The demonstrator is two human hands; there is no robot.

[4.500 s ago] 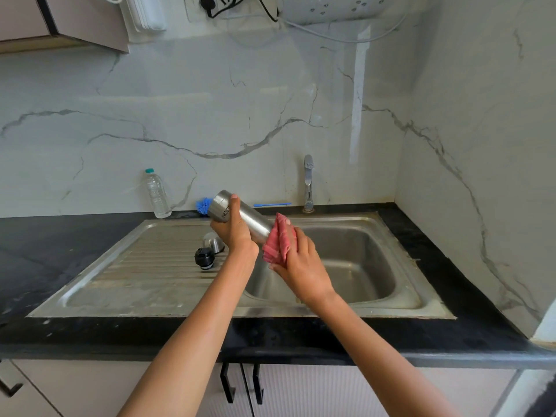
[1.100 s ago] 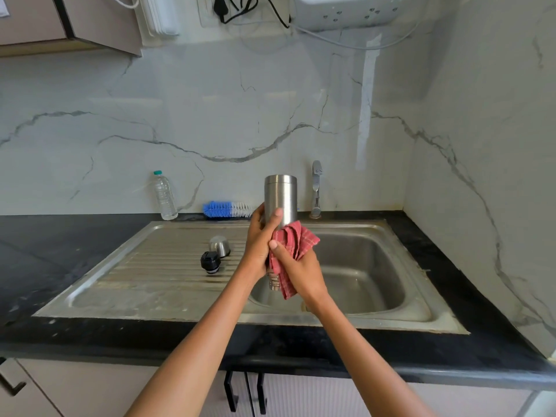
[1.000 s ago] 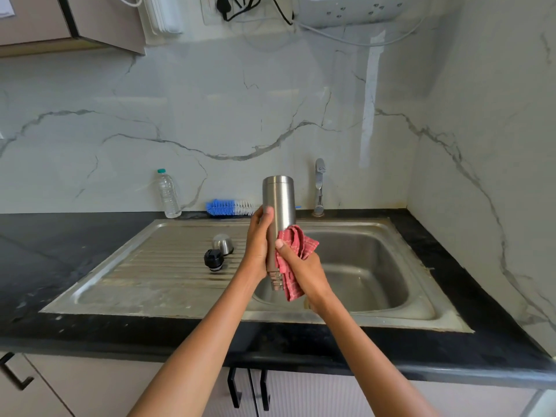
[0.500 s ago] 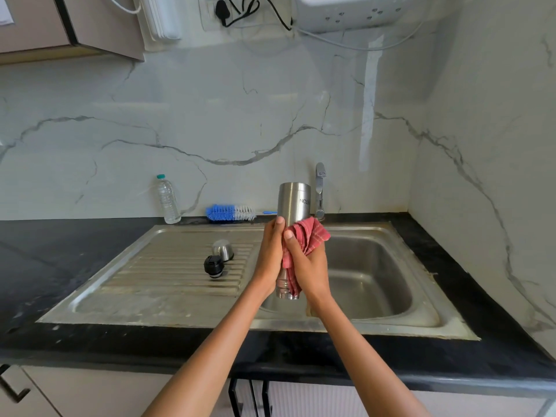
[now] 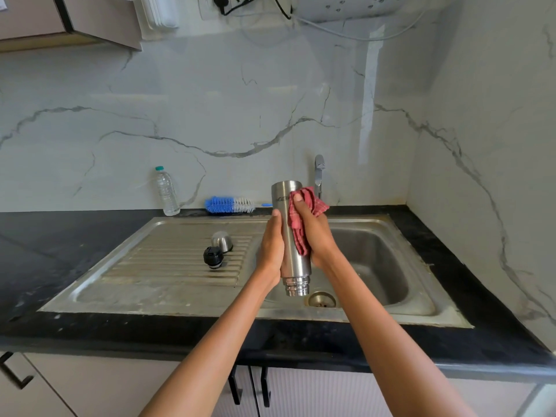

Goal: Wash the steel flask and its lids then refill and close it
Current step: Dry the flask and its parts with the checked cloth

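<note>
The steel flask (image 5: pixel 293 260) is upside down over the sink basin (image 5: pixel 376 260), its threaded mouth pointing down. My left hand (image 5: pixel 272 248) grips its left side. My right hand (image 5: pixel 316 233) presses a red checked cloth (image 5: pixel 301 230) against the flask's right side, thumb up near the base. The black inner lid (image 5: pixel 213 256) and the steel cap (image 5: pixel 222 240) lie side by side on the ribbed drainboard (image 5: pixel 168 263), left of my hands.
A tap (image 5: pixel 319 173) stands behind the basin. A blue-and-white bottle brush (image 5: pixel 230 204) and a clear plastic water bottle (image 5: pixel 167 191) sit on the black counter (image 5: pixel 45 245) by the marble wall. The drain (image 5: pixel 321 299) shows below the flask.
The flask went from tilted to upside down and upright. Over the last second the cloth and my right hand slid up toward the flask's base.
</note>
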